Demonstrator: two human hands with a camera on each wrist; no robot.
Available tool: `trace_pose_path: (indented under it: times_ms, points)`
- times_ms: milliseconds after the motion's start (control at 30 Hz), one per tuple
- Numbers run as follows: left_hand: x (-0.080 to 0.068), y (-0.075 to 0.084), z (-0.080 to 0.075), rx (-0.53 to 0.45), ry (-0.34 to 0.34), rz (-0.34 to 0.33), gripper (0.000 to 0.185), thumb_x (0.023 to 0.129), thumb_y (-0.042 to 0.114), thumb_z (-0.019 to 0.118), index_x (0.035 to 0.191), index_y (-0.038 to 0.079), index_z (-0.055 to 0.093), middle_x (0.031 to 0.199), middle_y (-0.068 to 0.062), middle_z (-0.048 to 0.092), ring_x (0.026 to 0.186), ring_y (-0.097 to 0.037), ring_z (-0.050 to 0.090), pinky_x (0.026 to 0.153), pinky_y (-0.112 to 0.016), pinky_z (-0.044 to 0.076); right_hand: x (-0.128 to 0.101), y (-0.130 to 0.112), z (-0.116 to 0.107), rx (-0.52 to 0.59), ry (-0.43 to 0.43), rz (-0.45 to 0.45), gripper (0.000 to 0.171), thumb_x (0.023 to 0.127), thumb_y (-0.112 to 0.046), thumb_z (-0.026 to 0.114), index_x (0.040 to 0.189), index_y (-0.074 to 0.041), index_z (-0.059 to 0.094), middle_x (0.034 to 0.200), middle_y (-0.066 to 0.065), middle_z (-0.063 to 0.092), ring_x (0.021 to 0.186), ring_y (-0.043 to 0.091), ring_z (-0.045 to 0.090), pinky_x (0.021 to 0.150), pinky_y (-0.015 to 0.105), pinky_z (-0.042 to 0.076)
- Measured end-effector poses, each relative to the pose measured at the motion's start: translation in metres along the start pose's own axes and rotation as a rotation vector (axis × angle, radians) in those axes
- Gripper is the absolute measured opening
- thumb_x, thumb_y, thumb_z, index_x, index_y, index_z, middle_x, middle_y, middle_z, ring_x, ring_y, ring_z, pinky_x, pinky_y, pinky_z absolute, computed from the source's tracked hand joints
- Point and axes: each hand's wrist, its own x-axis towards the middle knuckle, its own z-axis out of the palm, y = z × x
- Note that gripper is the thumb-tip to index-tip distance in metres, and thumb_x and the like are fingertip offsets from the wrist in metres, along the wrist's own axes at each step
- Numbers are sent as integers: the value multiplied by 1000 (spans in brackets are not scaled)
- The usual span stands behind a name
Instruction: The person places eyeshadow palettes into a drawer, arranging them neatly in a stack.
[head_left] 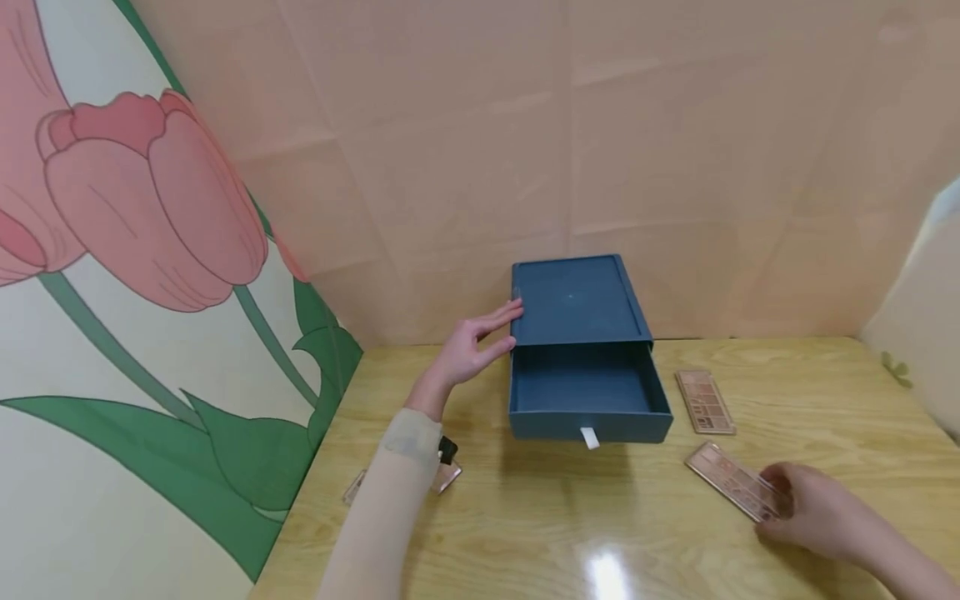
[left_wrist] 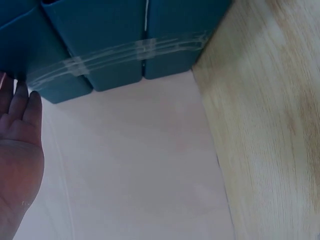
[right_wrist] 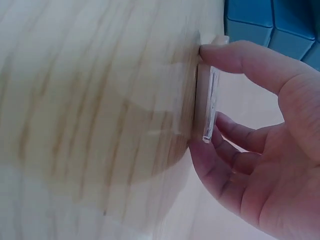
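My right hand holds the near end of an eyeshadow palette between thumb and fingers, close over the table. In the right wrist view the palette stands edge-on between thumb and fingertips. With straight, spread fingers, my left hand rests against the left side of a dark blue drawer box. The box's drawer is pulled out toward me, and its inside shows nothing in it. A white pull tab hangs from the drawer front. In the left wrist view, clear tape runs across the box.
A second palette lies right of the box. Partly hidden by my left forearm are a pinkish flat case, a small black item and another flat case. Behind the wooden table rises a pinkish cloth wall.
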Motion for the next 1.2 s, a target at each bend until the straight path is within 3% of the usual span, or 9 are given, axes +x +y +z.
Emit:
trace_pose_path:
  times_ms: [200, 433, 567, 733, 1033, 1133, 1200]
  points:
    - [1, 1, 0, -3, 4, 5, 70, 107, 59, 57, 158, 12, 55, 168, 1, 43, 157, -12, 34, 124, -44, 34, -2, 1, -5, 7, 16, 9, 79, 67, -32, 101, 121, 13, 64, 106, 15, 73, 96, 36, 69, 81, 59, 57]
    - [2, 2, -1, 12, 0, 4, 72, 107, 62, 55, 159, 12, 54, 168, 1, 43, 157, -12, 33, 125, -43, 33, -1, 3, -9, -1, 18, 12, 78, 67, -32, 101, 123, 8, 65, 104, 13, 74, 90, 25, 66, 73, 45, 54]
    - [3, 2, -1, 15, 3, 6, 69, 108, 59, 56, 159, 12, 54, 168, 1, 43, 157, -12, 33, 125, -43, 32, 0, 3, -12, -2, 25, 33, 81, 69, -33, 100, 124, 15, 64, 103, 12, 74, 91, 28, 68, 77, 51, 56]
    - [3, 1, -1, 18, 3, 13, 67, 109, 56, 57, 159, 11, 54, 168, 1, 42, 157, -12, 33, 125, -43, 33, 0, -1, -21, 27, 30, 63, 75, 77, -35, 97, 125, 14, 67, 108, 25, 74, 97, 44, 71, 80, 64, 56]
    - [3, 3, 0, 6, -6, -6, 69, 108, 59, 56, 160, 14, 53, 169, 2, 42, 157, -10, 32, 124, -42, 35, -6, -8, -43, 97, -15, 135, 73, 91, -41, 87, 136, 12, 65, 125, 33, 68, 96, 37, 71, 68, 41, 61]
    - [2, 3, 1, 4, -6, -11, 72, 107, 62, 55, 160, 14, 53, 169, 2, 42, 157, -10, 32, 124, -42, 35, -11, -11, -50, 94, 25, 109, 73, 92, -44, 85, 137, 9, 65, 127, 33, 67, 99, 36, 70, 68, 37, 60]
    - [1, 3, 1, 4, -5, -11, 73, 107, 63, 55, 160, 13, 53, 169, 2, 42, 157, -11, 32, 124, -42, 35, -15, -13, -54, 89, 85, 69, 71, 91, -42, 88, 137, 7, 67, 127, 33, 68, 97, 20, 70, 67, 33, 59]
